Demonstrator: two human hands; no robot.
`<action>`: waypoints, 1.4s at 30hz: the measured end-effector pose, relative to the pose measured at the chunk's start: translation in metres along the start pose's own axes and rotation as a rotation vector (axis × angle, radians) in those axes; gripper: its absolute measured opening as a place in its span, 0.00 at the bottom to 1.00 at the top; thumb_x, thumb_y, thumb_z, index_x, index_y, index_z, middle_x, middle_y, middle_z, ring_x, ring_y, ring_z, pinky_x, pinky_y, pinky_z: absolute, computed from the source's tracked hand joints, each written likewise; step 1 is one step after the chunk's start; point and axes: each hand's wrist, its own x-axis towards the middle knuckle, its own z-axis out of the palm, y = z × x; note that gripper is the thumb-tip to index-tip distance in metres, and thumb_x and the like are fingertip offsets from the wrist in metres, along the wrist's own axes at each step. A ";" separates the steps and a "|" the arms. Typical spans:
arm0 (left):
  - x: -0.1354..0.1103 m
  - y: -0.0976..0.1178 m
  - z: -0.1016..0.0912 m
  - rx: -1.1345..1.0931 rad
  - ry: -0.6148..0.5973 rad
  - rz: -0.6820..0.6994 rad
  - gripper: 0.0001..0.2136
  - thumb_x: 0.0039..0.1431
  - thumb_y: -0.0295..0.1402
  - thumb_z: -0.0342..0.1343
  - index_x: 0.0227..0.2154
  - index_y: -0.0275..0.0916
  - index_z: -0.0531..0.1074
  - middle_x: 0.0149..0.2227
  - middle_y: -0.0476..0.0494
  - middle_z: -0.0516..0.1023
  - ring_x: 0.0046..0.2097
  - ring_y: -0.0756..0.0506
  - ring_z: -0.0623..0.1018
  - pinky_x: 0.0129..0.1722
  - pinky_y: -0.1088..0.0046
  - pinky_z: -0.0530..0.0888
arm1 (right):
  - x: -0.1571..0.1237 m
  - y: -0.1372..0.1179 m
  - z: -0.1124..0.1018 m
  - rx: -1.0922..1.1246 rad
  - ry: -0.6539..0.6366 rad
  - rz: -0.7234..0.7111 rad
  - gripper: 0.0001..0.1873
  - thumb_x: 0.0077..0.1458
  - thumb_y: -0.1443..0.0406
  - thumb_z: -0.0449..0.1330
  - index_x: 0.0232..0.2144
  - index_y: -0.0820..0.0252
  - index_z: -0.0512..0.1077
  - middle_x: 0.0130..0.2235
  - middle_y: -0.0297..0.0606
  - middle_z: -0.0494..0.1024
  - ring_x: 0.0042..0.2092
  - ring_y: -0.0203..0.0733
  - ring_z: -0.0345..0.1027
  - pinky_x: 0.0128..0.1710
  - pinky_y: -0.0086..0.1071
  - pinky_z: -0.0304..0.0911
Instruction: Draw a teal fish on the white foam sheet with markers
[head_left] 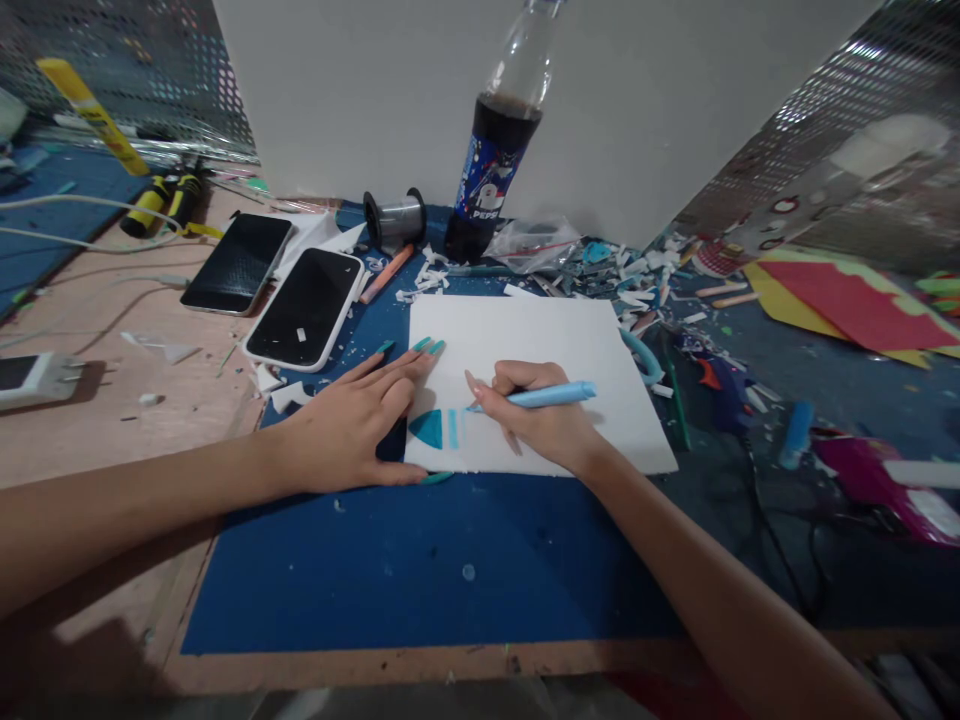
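A white sheet of paper (555,350) lies on a blue mat (420,570). My left hand (352,425) lies flat with its fingers stretched out, pressing the sheet's left edge. My right hand (536,415) is closed around a light blue marker (551,396), whose tip touches the paper beside a light blue stripe (453,428) and a teal wedge shape (427,428) drawn near the sheet's lower left corner.
Two dark-screened phones (306,306) (238,262) lie at the back left. A Pepsi bottle (491,170) and a wire spool (395,217) stand behind the sheet. Paper scraps (637,280), a glue gun (724,385) and red and yellow sheets (855,300) crowd the right side.
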 end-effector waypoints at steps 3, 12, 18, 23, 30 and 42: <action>0.000 0.000 0.000 -0.009 0.014 -0.003 0.27 0.63 0.62 0.51 0.42 0.40 0.64 0.70 0.22 0.56 0.73 0.31 0.54 0.69 0.43 0.61 | 0.000 0.000 0.000 0.009 0.004 -0.014 0.26 0.61 0.62 0.59 0.18 0.55 0.50 0.16 0.24 0.53 0.19 0.30 0.54 0.20 0.28 0.55; 0.000 0.000 -0.001 -0.035 0.010 -0.009 0.28 0.62 0.62 0.52 0.45 0.39 0.64 0.71 0.23 0.55 0.73 0.31 0.53 0.69 0.43 0.59 | 0.001 -0.001 -0.003 -0.049 -0.052 -0.016 0.25 0.60 0.64 0.58 0.17 0.56 0.50 0.17 0.26 0.55 0.20 0.30 0.51 0.24 0.30 0.55; 0.000 0.000 -0.002 -0.045 -0.009 -0.023 0.29 0.62 0.63 0.52 0.47 0.40 0.65 0.71 0.25 0.54 0.73 0.32 0.53 0.70 0.45 0.59 | 0.000 -0.001 -0.006 -0.056 -0.131 -0.030 0.23 0.57 0.65 0.58 0.17 0.56 0.50 0.16 0.26 0.54 0.21 0.31 0.49 0.24 0.30 0.53; 0.000 0.000 -0.001 -0.054 -0.005 -0.031 0.29 0.61 0.62 0.53 0.48 0.39 0.65 0.72 0.26 0.53 0.73 0.31 0.54 0.70 0.44 0.58 | 0.001 -0.003 -0.007 -0.008 -0.197 -0.051 0.23 0.57 0.65 0.57 0.16 0.55 0.49 0.16 0.25 0.52 0.21 0.30 0.48 0.23 0.30 0.53; 0.001 0.000 -0.001 -0.003 -0.014 -0.018 0.29 0.62 0.62 0.51 0.49 0.39 0.64 0.72 0.25 0.52 0.73 0.31 0.53 0.69 0.43 0.60 | -0.001 -0.006 -0.009 0.015 -0.261 -0.005 0.23 0.57 0.65 0.58 0.16 0.55 0.50 0.15 0.25 0.53 0.20 0.30 0.48 0.22 0.29 0.53; 0.001 0.001 -0.003 0.018 -0.022 -0.012 0.30 0.62 0.63 0.51 0.48 0.39 0.64 0.71 0.23 0.53 0.73 0.31 0.54 0.68 0.44 0.61 | -0.002 -0.003 -0.009 0.055 -0.302 -0.004 0.23 0.58 0.65 0.58 0.16 0.55 0.50 0.16 0.24 0.54 0.20 0.30 0.51 0.24 0.30 0.58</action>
